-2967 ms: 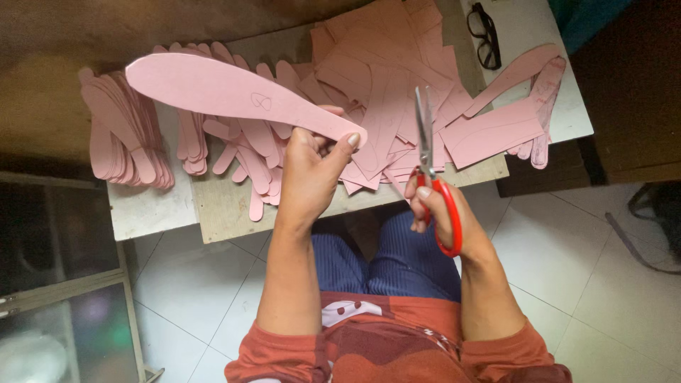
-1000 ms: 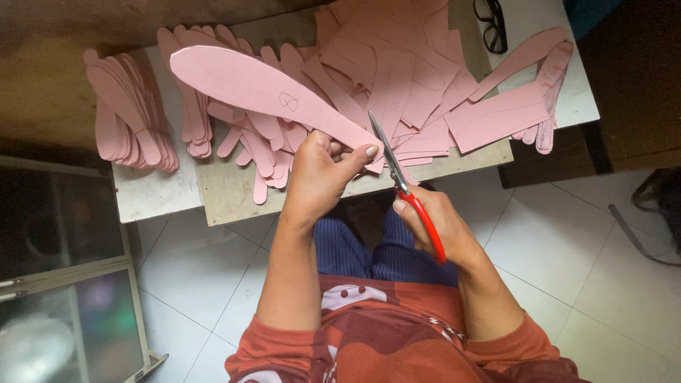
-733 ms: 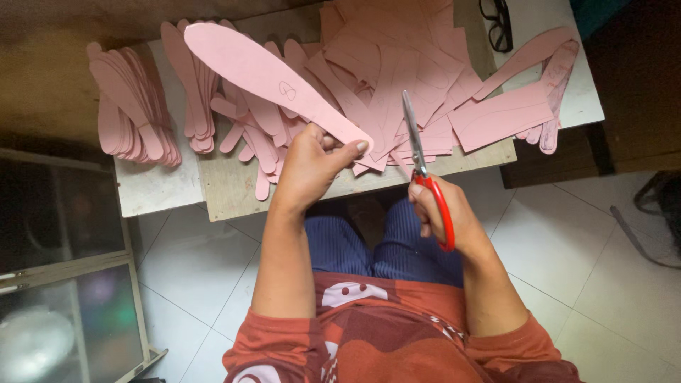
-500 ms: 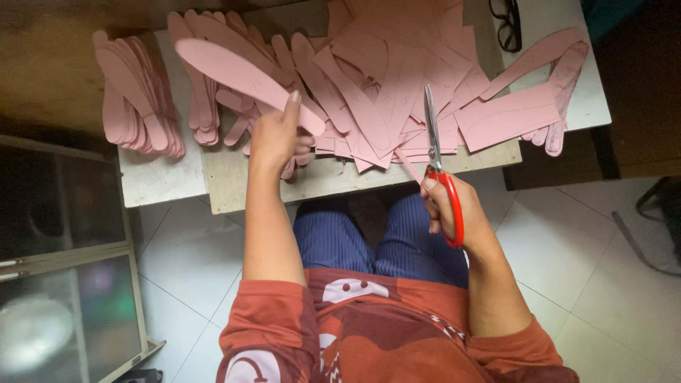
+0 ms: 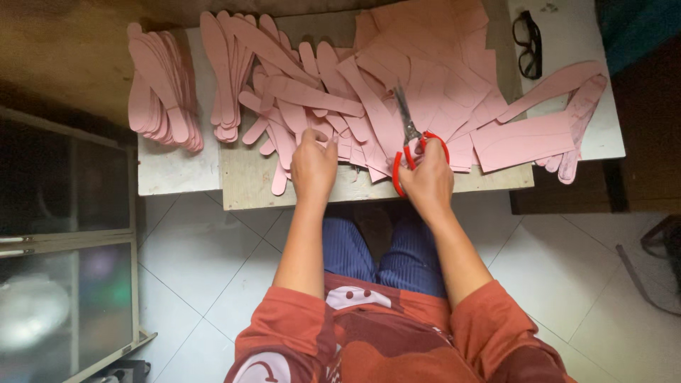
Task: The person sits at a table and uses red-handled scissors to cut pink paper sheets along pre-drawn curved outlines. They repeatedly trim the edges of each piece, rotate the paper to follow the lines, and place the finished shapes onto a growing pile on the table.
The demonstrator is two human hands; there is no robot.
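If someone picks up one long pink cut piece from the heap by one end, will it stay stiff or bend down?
The pink pieces look thin and flat, like card or foam sheet, so one would probably be light and sag only slightly. They lie loosely overlapped near the left hand, so pushing one would likely shift its neighbours. Flat shapes should not roll. The right hand holds the scissors.

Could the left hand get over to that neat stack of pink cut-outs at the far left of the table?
Probably yes. The left hand rests on the loose pink pieces mid-table, and the neat stack lies to its left with only bare tabletop between. Nothing stands in the way.
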